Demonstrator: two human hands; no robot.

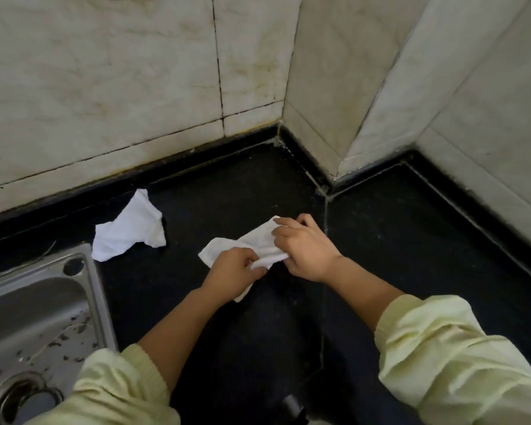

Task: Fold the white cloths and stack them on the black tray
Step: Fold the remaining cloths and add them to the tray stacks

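Fingers (284, 231) of your right hand (304, 250) are curling over the far end of the white cloth (252, 240), and your left hand (233, 271) is pinching its near edge, so both hands are gripping it just above the black counter (411, 240). The cloth is bunching up between your hands, and a loose corner is poking out under your left wrist, so the fold may be coming out crooked. The other white cloth (129, 231) is lying crumpled right beside the sink (43, 302), and a bump could be sending it into the dirty water spots. I am not seeing the black tray anywhere.
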